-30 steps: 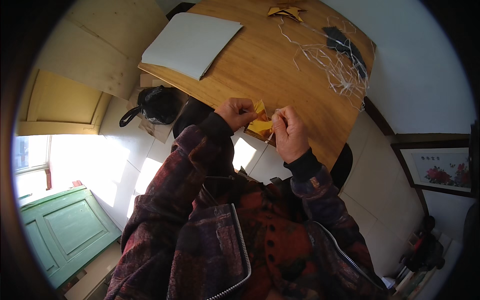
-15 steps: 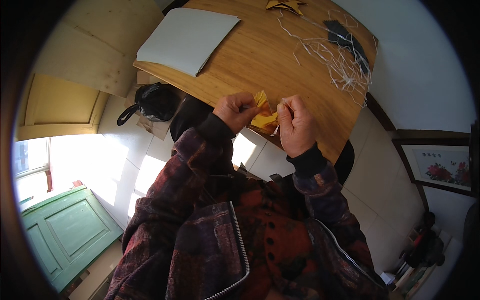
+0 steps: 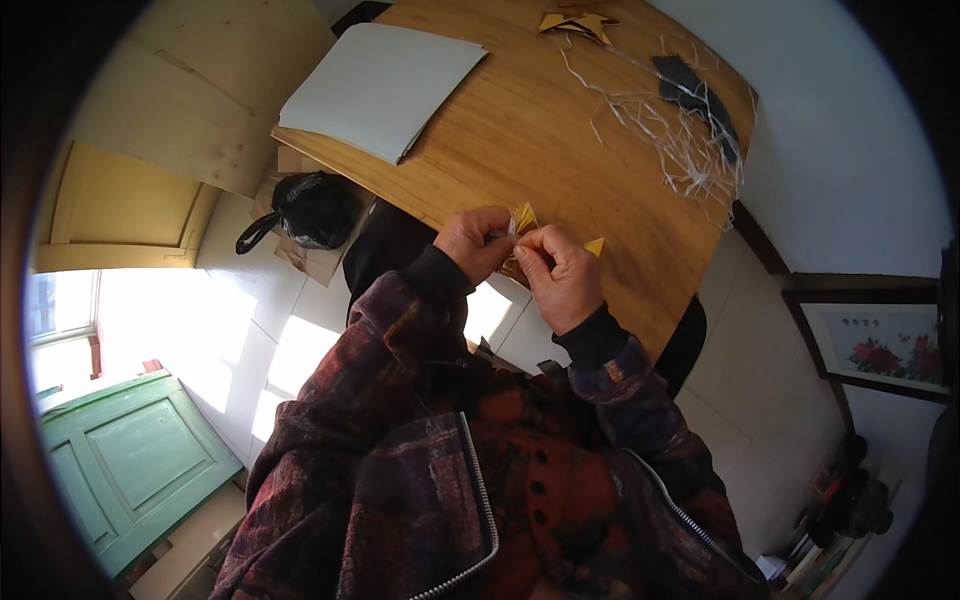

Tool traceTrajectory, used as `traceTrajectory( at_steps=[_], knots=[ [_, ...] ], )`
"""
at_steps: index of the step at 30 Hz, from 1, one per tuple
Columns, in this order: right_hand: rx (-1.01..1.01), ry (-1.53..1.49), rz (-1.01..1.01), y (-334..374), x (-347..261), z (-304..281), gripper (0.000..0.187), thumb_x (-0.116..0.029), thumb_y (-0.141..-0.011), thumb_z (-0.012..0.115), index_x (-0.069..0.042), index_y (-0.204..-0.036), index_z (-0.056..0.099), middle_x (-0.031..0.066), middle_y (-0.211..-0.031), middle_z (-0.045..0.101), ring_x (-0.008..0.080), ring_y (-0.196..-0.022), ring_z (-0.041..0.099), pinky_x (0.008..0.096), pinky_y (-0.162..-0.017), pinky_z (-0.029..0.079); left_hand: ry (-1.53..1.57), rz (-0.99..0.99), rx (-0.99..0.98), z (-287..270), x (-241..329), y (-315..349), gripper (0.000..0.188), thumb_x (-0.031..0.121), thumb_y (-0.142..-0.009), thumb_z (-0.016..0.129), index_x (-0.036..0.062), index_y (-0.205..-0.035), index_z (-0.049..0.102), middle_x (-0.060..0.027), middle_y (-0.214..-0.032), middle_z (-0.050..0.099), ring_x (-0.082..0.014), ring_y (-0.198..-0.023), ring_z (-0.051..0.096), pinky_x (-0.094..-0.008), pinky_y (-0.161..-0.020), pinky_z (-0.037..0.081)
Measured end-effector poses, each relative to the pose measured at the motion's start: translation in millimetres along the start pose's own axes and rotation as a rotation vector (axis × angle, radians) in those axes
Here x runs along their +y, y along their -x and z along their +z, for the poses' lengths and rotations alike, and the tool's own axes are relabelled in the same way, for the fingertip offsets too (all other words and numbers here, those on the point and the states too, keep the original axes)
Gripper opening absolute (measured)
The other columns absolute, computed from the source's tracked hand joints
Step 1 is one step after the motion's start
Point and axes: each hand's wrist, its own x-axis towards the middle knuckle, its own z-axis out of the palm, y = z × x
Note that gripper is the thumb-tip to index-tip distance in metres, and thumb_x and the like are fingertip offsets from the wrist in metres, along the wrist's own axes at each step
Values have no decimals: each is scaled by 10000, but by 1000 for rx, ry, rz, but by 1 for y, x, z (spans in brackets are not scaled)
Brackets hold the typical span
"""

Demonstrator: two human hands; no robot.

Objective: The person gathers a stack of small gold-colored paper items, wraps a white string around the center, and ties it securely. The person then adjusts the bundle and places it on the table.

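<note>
Your two hands meet at the near edge of the table (image 3: 520,120), fingertips touching or nearly so. Your left hand (image 3: 478,242), coming in from about seven o'clock, is pinched on a yellow folded piece (image 3: 525,217); your right hand (image 3: 563,280), from about five o'clock, has thumb and fingers drawn together, apparently on a white strand (image 3: 513,225) that your fingers mostly cover. The yellow folded piece sits between your hands, its pleated end standing out past the fingertips and pointing to roughly half past twelve. Your hands hide its middle, so its full long axis cannot be told. A yellow pointed tip (image 3: 595,246) shows beyond your right knuckles, aimed between one and two o'clock; whether it belongs to the same piece cannot be confirmed. Farther out on the table, more yellow folded pieces (image 3: 578,27) lie just past twelve, a dark grey scrap (image 3: 692,92) between one and two, a tangle of white strands (image 3: 690,175) at two, partly against that scrap, and a stack of pale sheets (image 3: 380,90) between ten and eleven. Off the table, a black plastic bag (image 3: 315,210) is noted at nine and a framed flower picture (image 3: 875,335) between three and four.
</note>
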Motion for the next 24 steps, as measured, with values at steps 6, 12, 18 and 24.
traceTrajectory(
  at_steps=[6, 12, 18, 24],
  knots=[
    [-32, -77, 62, -3, 2, 5, 57, -32, -865, 598, -12, -822, 568, 27, -678, 598, 66, -614, 536, 230, -555, 441, 88, 13, 28, 2, 8, 2, 56, 73, -828, 615, 20, -830, 598, -43, -676, 569, -82, -664, 537, -258, -591, 447],
    [-88, -218, 226, -7, 4, 3, 60, -27, -879, 581, -15, -864, 524, 20, -685, 607, 43, -625, 541, 208, -552, 437, 117, 61, 85, -3, 18, 3, 34, 46, -823, 598, 17, -827, 580, -28, -711, 533, -124, -690, 528, -273, -631, 442],
    [-59, -278, 257, -8, 8, 7, 124, -54, -849, 618, -15, -839, 500, 68, -672, 633, 106, -595, 606, 248, -563, 483, -202, 317, 50, -25, 40, 9, 53, 45, -800, 589, -5, -805, 572, -96, -800, 544, -239, -752, 555, -318, -672, 439],
    [-101, -246, 265, -9, 11, 5, 90, -63, -869, 588, -1, -848, 527, 78, -694, 637, 123, -611, 619, 263, -575, 493, -344, 206, -160, -19, 51, -14, 104, 113, -775, 631, 13, -767, 605, -117, -709, 574, -257, -651, 578, -350, -580, 448]
  ],
)
